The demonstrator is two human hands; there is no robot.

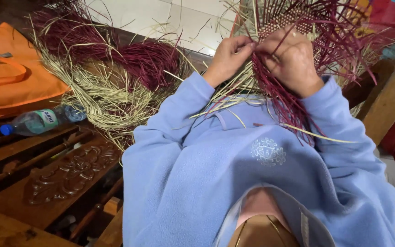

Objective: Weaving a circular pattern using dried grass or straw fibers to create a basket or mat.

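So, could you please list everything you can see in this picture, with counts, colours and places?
Woven straw piece: one, maroon and natural tan, top centre, loose strands hanging towards the chest.
Loose straw heap: one, maroon and pale tan, upper left on the wooden furniture.
Plastic bottle: one, clear with blue cap, lying on its side at left.
Orange bag: one, far left.
Carved wooden furniture: brown, lower left.
Blue fleece top: one, light blue, centre.
Left hand: pinching strands, top centre.
Right hand: gripping maroon strands, beside it.
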